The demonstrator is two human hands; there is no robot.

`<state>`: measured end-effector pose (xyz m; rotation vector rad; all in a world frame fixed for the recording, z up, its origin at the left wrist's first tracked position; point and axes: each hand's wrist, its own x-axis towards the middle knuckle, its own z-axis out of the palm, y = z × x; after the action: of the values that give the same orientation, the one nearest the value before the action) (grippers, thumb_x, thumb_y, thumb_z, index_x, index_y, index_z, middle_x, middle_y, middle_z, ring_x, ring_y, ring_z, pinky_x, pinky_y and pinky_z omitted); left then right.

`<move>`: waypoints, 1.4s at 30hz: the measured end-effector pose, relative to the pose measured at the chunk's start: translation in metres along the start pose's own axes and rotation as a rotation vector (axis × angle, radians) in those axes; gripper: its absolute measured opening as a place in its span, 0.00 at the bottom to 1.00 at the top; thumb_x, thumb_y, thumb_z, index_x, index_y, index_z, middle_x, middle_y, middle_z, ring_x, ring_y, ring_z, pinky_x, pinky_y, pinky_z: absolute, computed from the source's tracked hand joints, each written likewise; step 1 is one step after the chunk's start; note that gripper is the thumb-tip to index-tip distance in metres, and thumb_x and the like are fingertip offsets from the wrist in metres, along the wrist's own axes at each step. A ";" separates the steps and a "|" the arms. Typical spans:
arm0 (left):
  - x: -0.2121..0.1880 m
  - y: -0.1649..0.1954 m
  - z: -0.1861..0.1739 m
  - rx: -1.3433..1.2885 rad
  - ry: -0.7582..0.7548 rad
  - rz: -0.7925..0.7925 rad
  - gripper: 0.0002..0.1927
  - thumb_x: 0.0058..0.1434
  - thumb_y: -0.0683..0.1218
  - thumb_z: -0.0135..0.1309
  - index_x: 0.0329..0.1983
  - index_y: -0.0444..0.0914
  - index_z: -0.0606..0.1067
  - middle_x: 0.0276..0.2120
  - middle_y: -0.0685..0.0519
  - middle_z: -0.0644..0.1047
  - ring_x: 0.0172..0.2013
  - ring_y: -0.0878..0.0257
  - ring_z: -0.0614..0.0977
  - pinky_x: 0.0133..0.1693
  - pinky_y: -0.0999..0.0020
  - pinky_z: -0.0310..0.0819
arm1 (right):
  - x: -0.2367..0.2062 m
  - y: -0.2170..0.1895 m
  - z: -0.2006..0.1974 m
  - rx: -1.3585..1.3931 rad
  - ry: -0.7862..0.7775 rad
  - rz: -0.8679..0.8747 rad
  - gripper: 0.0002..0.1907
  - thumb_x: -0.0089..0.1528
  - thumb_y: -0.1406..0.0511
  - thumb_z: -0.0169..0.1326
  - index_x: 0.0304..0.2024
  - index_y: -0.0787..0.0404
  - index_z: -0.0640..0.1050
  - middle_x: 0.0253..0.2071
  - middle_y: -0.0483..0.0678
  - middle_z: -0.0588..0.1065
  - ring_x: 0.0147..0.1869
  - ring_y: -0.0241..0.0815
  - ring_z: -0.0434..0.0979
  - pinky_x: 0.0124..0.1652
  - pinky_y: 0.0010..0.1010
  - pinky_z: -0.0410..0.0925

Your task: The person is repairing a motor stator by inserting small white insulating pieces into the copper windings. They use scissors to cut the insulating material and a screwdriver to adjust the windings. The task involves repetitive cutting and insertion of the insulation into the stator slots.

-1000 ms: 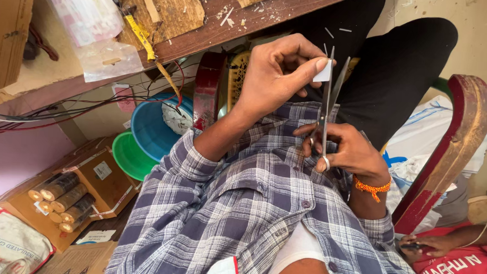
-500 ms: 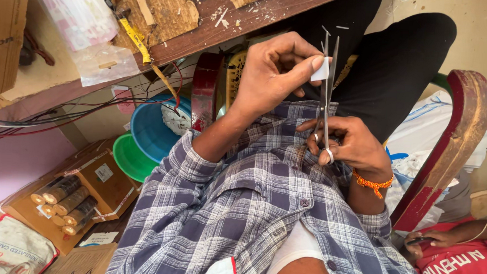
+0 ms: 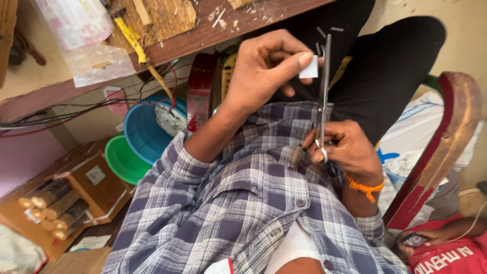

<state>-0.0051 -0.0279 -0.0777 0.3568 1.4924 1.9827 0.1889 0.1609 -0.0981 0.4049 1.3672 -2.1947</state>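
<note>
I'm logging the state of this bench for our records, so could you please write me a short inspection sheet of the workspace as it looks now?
Surface: wooden bench, worn, strewn with small clippings.
Job's things: small white piece pinched in the left hand; scissors in the right hand, blades shut beside the piece.
Clutter: blue tub, green bowl, plastic bags, box of rolls.
Grippers: both hands gripping.
Cables: wires trail under the bench.
Surroundings: red chair; another person in red holding a phone.
</note>
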 end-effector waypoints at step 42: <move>-0.029 -0.069 0.029 -0.050 0.025 -0.198 0.07 0.63 0.42 0.62 0.38 0.33 0.79 0.34 0.53 0.81 0.33 0.69 0.81 0.34 0.75 0.79 | 0.061 -0.003 -0.008 -0.074 0.457 -0.306 0.18 0.58 0.73 0.66 0.47 0.64 0.73 0.43 0.46 0.76 0.46 0.34 0.79 0.47 0.24 0.74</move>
<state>0.0557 -0.0123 -0.1285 0.1564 1.4327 1.8689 0.1367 0.1526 -0.1301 0.7483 1.8497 -2.3782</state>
